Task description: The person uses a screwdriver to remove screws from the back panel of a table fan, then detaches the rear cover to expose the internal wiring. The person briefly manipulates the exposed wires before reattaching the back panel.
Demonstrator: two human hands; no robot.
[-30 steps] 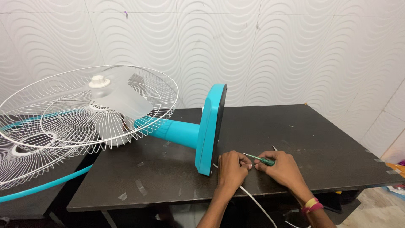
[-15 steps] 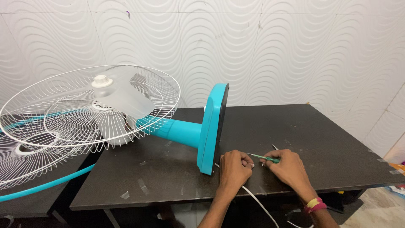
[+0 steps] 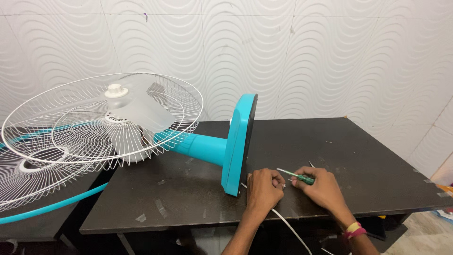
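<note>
Head camera looks down on a dark, scuffed rectangular tabletop (image 3: 358, 156) set against a white wall of wavy relief tiles (image 3: 306, 56). Both forearms come up from the bottom edge and meet near the table's front edge.

Left hand (image 3: 263, 187) lies palm down, knuckles up, with its fingers curled in and clenched around the end of a thin white cord (image 3: 290, 224); that cord runs back under the wrist and drops off the front of the table. This hand rests just beside the lower corner of the turquoise plastic fan base (image 3: 239, 141).

Right hand (image 3: 320, 186) sits just to the right, wrist bent inward, with yellow and pink bands (image 3: 354, 229) around the wrist. Its fingers are closed in a grasp on the handle of a small green-handled screwdriver (image 3: 296, 176), whose metal shaft points left towards the left hand's knuckles; the tip lies near them, though contact cannot be made out.

Lying on its side, the fan has its base standing on edge on the tabletop, and its turquoise neck (image 3: 198, 146) runs left to the white wire fan guard (image 3: 101, 120), which overhangs the table's left edge. A second wire guard (image 3: 33, 179) and a turquoise hoop (image 3: 52, 205) lie lower at the left.
</note>
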